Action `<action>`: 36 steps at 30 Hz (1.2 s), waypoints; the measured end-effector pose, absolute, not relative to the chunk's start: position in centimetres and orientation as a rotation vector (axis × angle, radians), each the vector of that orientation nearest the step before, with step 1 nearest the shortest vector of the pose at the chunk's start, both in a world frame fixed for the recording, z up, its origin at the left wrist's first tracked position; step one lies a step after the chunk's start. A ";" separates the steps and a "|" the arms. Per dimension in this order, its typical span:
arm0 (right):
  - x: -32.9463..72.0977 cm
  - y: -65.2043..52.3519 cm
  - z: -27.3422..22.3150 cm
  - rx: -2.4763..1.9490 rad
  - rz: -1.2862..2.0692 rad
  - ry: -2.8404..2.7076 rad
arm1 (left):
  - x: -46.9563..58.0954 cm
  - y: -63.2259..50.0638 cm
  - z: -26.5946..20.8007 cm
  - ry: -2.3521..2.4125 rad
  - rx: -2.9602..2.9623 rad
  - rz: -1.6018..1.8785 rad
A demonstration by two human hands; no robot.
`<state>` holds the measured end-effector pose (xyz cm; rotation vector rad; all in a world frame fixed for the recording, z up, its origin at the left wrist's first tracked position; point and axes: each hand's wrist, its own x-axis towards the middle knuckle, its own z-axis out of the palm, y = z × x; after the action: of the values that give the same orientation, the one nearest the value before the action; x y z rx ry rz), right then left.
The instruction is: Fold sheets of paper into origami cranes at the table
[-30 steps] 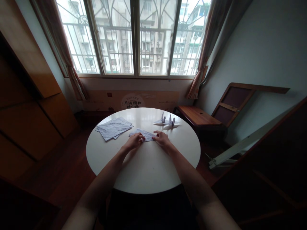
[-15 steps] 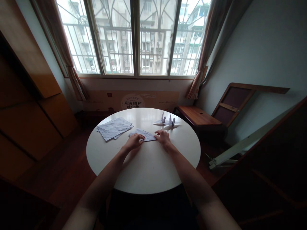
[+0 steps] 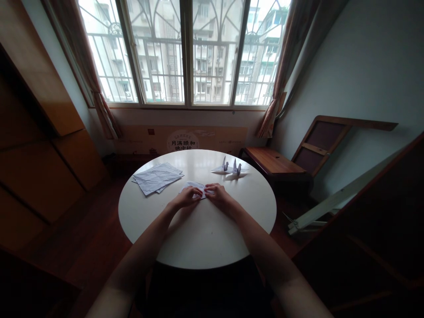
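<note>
A folded piece of paper point(image 3: 195, 184) lies on the round white table, partly covered by both hands. My left hand point(image 3: 187, 197) is closed on its left part, with the fingertips pressing near the middle. From the right, my right hand point(image 3: 218, 194) holds the paper's other side, its fingers bent and close to the left fingertips. The exact shape of the folds under the fingers is hidden. Two folded paper cranes, a left one point(image 3: 225, 165) and a right one point(image 3: 237, 168), stand beyond my right hand. A small stack of creased paper sheets point(image 3: 157, 178) lies to the left.
The round white table point(image 3: 198, 247) stands before a barred window point(image 3: 187, 53). Behind it leans a printed cardboard panel point(image 3: 132, 139). A low wooden bench point(image 3: 274, 160) is at the right, and wooden cabinets point(image 3: 71, 159) are at the left.
My right hand has moved left, bringing the paper's right side in toward the middle, beside my left fingers. The left hand has barely moved. The cranes and the stack stay put.
</note>
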<state>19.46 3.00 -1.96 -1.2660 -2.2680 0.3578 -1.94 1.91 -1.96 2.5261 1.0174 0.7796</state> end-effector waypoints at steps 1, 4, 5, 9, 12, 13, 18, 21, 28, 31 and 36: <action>19.5 3.0 -1.9 -1.273 0.361 -2.270 | -2.0 1.9 -2.0 1.063 2.545 0.776; 19.5 2.9 -1.8 -1.292 0.356 -2.275 | -2.1 1.7 -2.0 1.149 2.580 0.713; 19.4 2.9 -1.8 -1.303 0.347 -2.275 | -2.1 1.7 -1.9 1.152 2.585 0.689; 19.2 2.7 -1.6 -1.416 0.252 -2.239 | -2.2 1.6 -1.6 1.085 2.610 0.625; 19.0 2.7 -1.4 -1.493 0.196 -2.240 | -2.1 1.6 -1.5 1.061 2.623 0.600; 19.0 2.7 -1.4 -1.494 0.203 -2.258 | -2.1 1.6 -1.5 1.085 2.624 0.590; 19.2 2.7 -1.4 -1.411 0.269 -2.340 | -2.0 1.7 -1.9 1.243 2.596 0.514; 19.3 2.7 -1.6 -1.374 0.266 -2.345 | -2.0 1.8 -2.0 1.262 2.583 0.486; 19.4 3.0 -1.9 -1.360 0.255 -2.363 | -1.9 1.5 -1.8 1.288 2.600 0.469; 19.4 2.9 -2.0 -1.327 0.258 -2.364 | -1.8 1.2 -1.7 1.301 2.617 0.490; 19.3 2.8 -2.1 -1.211 0.302 -2.347 | -1.9 0.8 -1.4 1.311 2.608 0.533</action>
<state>19.29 2.82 -2.06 -1.2113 -2.3465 0.3022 -1.90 0.83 -1.36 2.6078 1.3112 0.5333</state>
